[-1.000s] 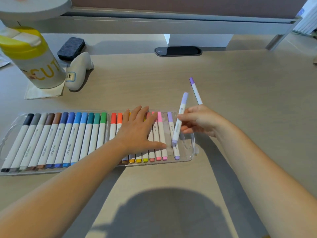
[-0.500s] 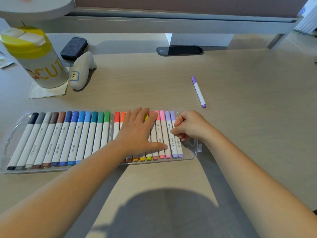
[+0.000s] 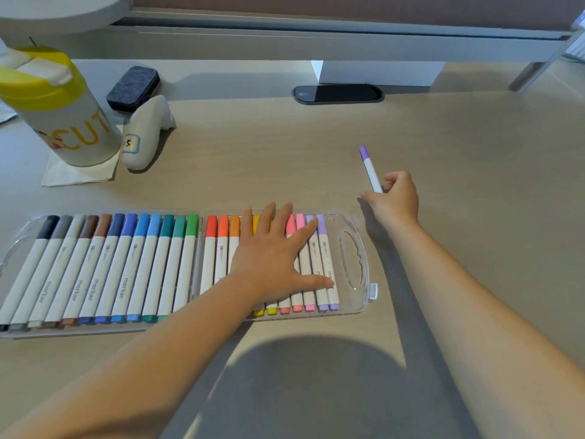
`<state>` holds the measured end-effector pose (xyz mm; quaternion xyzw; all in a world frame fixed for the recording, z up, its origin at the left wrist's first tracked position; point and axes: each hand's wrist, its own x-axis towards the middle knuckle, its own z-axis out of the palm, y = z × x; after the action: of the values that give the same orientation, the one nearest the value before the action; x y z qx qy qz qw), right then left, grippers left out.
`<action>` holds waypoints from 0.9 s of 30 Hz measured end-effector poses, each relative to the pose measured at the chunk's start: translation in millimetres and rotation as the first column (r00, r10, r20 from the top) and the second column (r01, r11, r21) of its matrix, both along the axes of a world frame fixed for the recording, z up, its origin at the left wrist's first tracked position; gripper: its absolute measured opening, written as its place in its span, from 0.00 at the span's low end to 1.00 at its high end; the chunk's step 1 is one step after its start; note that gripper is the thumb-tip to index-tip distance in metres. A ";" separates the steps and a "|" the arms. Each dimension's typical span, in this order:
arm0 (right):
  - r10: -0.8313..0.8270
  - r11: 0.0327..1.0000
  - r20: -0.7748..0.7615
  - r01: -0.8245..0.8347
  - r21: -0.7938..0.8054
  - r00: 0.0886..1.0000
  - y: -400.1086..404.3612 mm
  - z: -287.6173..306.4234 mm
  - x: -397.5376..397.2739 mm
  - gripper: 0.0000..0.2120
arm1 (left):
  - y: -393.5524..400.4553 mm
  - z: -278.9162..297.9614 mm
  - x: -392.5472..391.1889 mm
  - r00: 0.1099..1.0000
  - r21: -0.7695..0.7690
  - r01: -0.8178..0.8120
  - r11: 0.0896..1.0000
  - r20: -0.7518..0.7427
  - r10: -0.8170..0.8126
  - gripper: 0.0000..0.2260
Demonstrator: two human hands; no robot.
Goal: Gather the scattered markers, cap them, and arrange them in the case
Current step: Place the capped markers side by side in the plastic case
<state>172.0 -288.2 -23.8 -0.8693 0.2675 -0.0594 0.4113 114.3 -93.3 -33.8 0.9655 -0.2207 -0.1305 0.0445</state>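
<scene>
Head view: right hand (image 3: 395, 198) pinches the purple marker (image 3: 369, 168) on the desk (image 3: 474, 153), just beyond the case (image 3: 364, 280).
Left hand (image 3: 272, 258) lies flat, fingers spread, holding nothing, pressing the markers in the case's right half.

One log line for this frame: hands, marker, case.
left hand: flat on markers in case | right hand: gripping purple marker, capped | loose markers on desk: none other seen | next: probably case
</scene>
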 end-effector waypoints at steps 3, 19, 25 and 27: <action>0.003 0.998 -0.033 -0.004 -0.056 0.999 -1.7 -7.0 11.0 0.23 | -0.2 -0.8 -0.3 1.000 0.010 0.000 1.000 0.008 -0.001 0.41; 0.048 0.944 0.154 -0.095 0.317 0.987 -7.3 31.4 -2.5 0.25 | -0.3 -1.2 -1.5 1.000 0.000 -0.003 1.000 0.011 0.003 0.41; 0.229 0.844 0.030 -0.214 0.492 0.973 11.3 54.4 -37.4 0.08 | 1.2 0.5 -1.4 1.000 0.018 0.009 1.000 0.015 -0.010 0.41; 0.338 0.798 -0.080 -0.241 0.552 0.938 15.6 54.5 -46.9 0.09 | 0.5 1.2 -1.0 1.000 0.021 0.016 1.000 0.004 -0.016 0.41</action>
<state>125.1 -272.6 30.7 -0.7527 0.1717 0.1576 0.6158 113.3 -92.8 -32.6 0.9645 -0.2270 -0.1312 0.0329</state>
